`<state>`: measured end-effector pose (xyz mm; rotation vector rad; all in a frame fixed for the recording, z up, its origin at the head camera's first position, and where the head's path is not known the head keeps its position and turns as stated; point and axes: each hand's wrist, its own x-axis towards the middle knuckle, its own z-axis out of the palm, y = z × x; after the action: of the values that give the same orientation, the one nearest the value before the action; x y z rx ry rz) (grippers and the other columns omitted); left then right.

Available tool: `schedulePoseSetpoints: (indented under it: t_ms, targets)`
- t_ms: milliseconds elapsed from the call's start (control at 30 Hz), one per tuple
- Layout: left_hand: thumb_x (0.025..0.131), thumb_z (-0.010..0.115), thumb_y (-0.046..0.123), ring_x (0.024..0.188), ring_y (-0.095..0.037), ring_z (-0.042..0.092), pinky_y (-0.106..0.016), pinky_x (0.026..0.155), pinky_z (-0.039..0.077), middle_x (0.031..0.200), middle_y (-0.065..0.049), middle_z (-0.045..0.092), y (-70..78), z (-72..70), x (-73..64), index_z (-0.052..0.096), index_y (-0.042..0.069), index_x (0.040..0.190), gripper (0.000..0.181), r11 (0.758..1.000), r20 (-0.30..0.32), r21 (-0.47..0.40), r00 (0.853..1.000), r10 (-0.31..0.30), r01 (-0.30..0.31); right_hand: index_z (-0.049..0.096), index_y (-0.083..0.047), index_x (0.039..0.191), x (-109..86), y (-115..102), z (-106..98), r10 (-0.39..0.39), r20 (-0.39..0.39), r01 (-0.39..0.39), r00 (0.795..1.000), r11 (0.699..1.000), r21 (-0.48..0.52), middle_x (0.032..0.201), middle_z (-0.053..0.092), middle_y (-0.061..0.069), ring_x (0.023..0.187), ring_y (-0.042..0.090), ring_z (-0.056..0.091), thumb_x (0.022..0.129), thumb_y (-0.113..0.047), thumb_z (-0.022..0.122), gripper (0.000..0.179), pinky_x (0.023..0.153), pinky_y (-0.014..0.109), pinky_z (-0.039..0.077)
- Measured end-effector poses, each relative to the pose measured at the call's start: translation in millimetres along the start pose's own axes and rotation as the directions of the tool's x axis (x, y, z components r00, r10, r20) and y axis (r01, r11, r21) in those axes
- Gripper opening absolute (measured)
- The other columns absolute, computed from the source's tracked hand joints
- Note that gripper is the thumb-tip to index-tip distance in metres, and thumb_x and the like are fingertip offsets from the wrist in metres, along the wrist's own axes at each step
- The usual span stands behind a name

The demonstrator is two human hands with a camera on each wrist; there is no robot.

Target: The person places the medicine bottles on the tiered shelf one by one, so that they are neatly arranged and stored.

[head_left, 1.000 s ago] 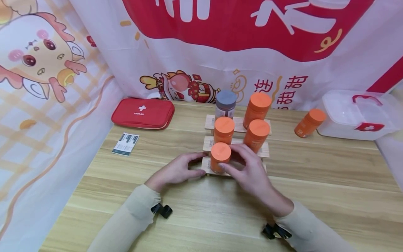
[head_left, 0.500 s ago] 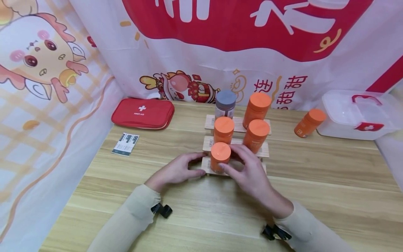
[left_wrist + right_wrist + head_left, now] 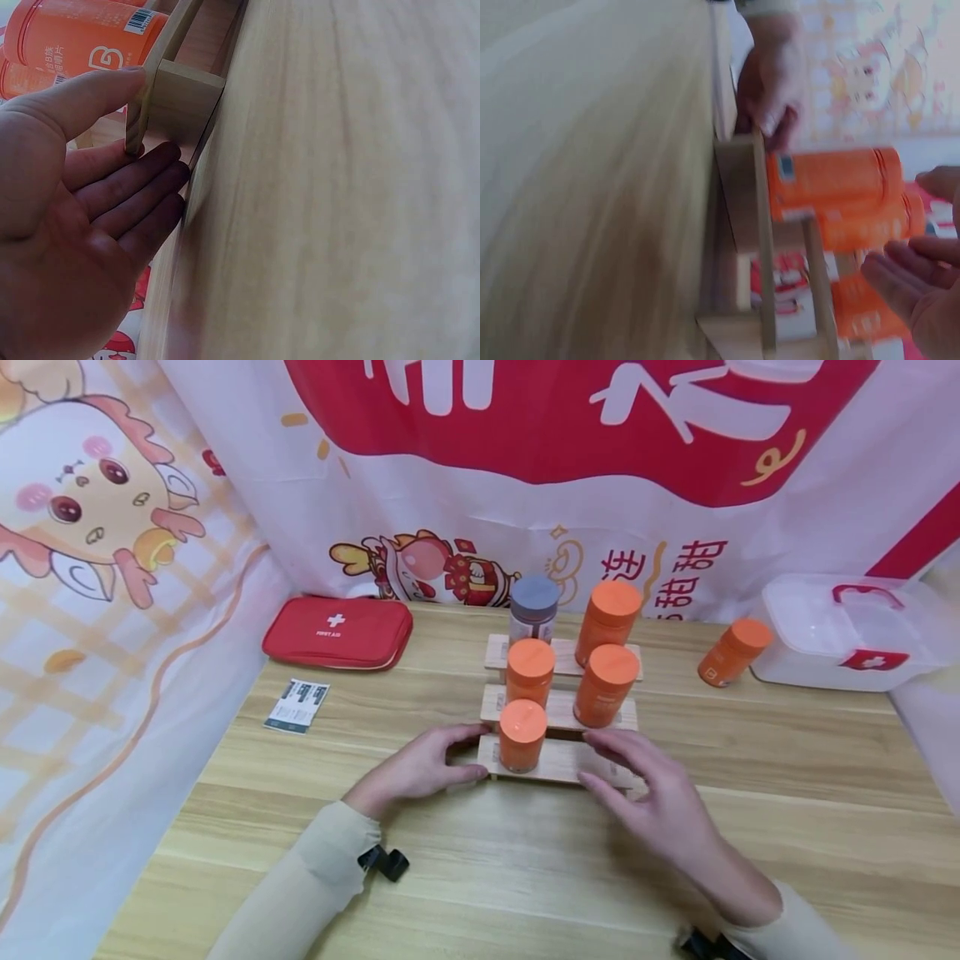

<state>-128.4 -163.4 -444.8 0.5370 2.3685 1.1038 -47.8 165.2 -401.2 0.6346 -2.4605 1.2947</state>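
A stepped wooden rack (image 3: 558, 758) stands on the table with three tiers. My left hand (image 3: 423, 766) pinches the left end of its lowest tier between thumb and index finger; the other fingers extend below the board in the left wrist view. An orange-capped bottle (image 3: 522, 737) stands upright at the left of that tier. My right hand (image 3: 660, 793) is beside the tier's right end, fingers apart, holding nothing. On the middle tier are two orange bottles, a left bottle (image 3: 530, 672) and a right bottle (image 3: 606, 687). The top tier carries a grey-capped bottle (image 3: 533, 608) and an orange bottle (image 3: 609, 622).
Another orange bottle (image 3: 733, 652) stands at the right, close to a clear-lidded white first aid box (image 3: 825, 647). At the back left lies a red first aid pouch (image 3: 337, 632), with a printed packet (image 3: 297, 706) in front of it. A printed cloth (image 3: 525, 502) hangs behind the table.
My right hand has let go of the orange bottle on the lowest tier and moved right. The bottle stays in place, and my left hand keeps its hold on the rack.
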Motion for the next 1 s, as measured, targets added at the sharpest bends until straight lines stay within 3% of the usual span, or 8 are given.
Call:
schedulePoseSetpoints:
  t_ms: [167, 433, 633, 833, 1000]
  targets:
    - [0.1, 0.079, 0.033, 0.158, -0.026, 0.045, -0.052, 0.131, 0.036, 0.167, -0.004, 0.052, -0.3, -0.6, -1.3, 0.051, 0.016, 0.162, 0.071, 1.0, -0.001, 0.001, 1.0, -0.008, 0.008, 0.071, 0.003, 0.133, -3.6, 6.7, -24.5, -0.022, -0.05, 0.026, 0.999, 0.996, 0.082, 0.131, 0.074, 0.022, 0.123, 0.001, 0.07, 0.081, 0.019, 0.082, 0.056, 0.105, 0.017, 0.056]
    - [0.1, 0.08, 0.033, 0.158, -0.026, 0.045, -0.052, 0.131, 0.036, 0.166, -0.003, 0.053, -2.0, 0.2, -1.3, 0.052, 0.016, 0.161, 0.07, 1.0, -0.008, -0.005, 1.0, 0.001, -0.001, 0.069, 0.008, 0.134, -3.6, 10.2, -50.1, -0.026, -0.146, 0.044, 0.989, 0.992, 0.121, 0.132, 0.075, 0.01, 0.123, 0.007, 0.072, 0.078, 0.03, 0.074, 0.06, 0.105, 0.017, 0.056]
    - [0.1, 0.08, 0.032, 0.157, -0.026, 0.046, -0.052, 0.131, 0.037, 0.165, -0.003, 0.054, -3.0, 0.9, -1.1, 0.052, 0.016, 0.161, 0.069, 1.0, -0.015, 0.008, 1.0, 0.019, -0.019, 0.068, 0.012, 0.132, -2.4, 22.1, -67.3, 0.013, -0.229, 0.02, 0.973, 0.989, 0.144, 0.133, 0.076, 0.007, 0.122, 0.011, 0.073, 0.08, 0.032, 0.07, 0.056, 0.104, 0.018, 0.057]
    - [0.1, 0.08, 0.031, 0.157, -0.026, 0.046, -0.052, 0.131, 0.037, 0.165, -0.004, 0.054, -1.4, 0.8, -1.1, 0.052, 0.014, 0.161, 0.069, 1.0, -0.019, 0.015, 0.999, 0.026, -0.026, 0.068, 0.004, 0.139, 0.8, 43.1, -82.8, 0.156, -0.301, -0.14, 0.941, 0.987, 0.074, 0.135, 0.073, -0.01, 0.123, 0.003, 0.07, 0.092, 0.016, 0.074, 0.05, 0.105, 0.01, 0.053]
    - [0.099, 0.081, 0.03, 0.156, -0.027, 0.047, -0.053, 0.131, 0.037, 0.165, -0.004, 0.055, 0.8, 0.8, -1.6, 0.053, 0.014, 0.16, 0.07, 1.0, -0.017, 0.013, 0.999, 0.028, -0.028, 0.066, -0.012, 0.148, 3.2, 68.0, -94.3, 0.339, -0.342, -0.357, 0.876, 0.934, 0.009, 0.142, 0.072, -0.006, 0.124, -0.004, 0.065, 0.1, -0.009, 0.077, 0.049, 0.104, 0.004, 0.048]
